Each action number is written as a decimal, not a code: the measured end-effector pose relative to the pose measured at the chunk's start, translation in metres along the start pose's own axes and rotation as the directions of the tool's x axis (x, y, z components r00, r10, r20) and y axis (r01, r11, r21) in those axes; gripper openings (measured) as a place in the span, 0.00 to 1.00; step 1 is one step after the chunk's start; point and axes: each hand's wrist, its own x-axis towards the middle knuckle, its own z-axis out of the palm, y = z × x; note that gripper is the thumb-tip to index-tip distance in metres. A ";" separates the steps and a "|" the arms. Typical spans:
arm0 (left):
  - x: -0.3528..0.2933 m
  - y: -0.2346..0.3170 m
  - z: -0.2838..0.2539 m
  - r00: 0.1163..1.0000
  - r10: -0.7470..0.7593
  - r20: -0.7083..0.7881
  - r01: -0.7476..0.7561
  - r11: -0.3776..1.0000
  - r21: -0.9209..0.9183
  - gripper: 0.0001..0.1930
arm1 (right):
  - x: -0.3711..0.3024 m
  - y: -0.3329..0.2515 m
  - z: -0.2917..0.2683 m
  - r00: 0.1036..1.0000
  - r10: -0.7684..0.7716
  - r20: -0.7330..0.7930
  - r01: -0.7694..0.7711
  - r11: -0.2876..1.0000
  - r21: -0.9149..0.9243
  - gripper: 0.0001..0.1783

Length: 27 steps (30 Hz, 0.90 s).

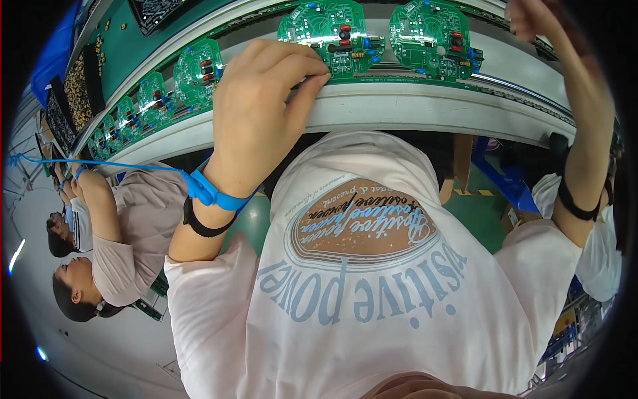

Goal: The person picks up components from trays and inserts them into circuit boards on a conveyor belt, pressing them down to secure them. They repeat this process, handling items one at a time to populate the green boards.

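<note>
My left hand wears a blue wrist strap with a cord and lies over the conveyor. Its thumb and forefinger are pinched together at the lower left of a green circuit board. Whatever sits between those fingertips is too small or hidden to make out. That board carries red, black and blue components. Beside it on the right is a second green circuit board with similar parts. My right hand is raised at the upper right, smeared by motion and partly cut off by the frame's edge, so its fingers cannot be read.
More green circuit boards run down the conveyor to the left. A pale rail edges it on my side. Upper left are a black tray of small parts and loose brownish components. Co-workers sit at the left.
</note>
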 end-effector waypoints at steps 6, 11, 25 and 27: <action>0.008 0.013 -0.001 0.997 0.030 0.067 -0.039 0.988 0.147 0.06 | -0.025 -0.012 0.020 0.880 0.457 0.127 -0.438 0.679 0.589 0.12; 0.008 0.020 -0.004 0.983 0.150 0.105 -0.176 0.931 0.320 0.05 | -0.036 0.017 0.038 0.835 0.500 0.227 -0.457 0.403 0.793 0.11; 0.151 -0.020 -0.004 0.931 0.358 -0.073 -0.338 0.920 0.197 0.07 | -0.054 0.028 0.056 0.974 0.177 -0.140 -0.098 0.892 0.442 0.12; 0.155 -0.022 -0.006 0.925 0.375 -0.060 -0.361 0.917 0.173 0.06 | -0.057 0.028 0.057 0.969 0.190 -0.157 -0.089 0.865 0.494 0.12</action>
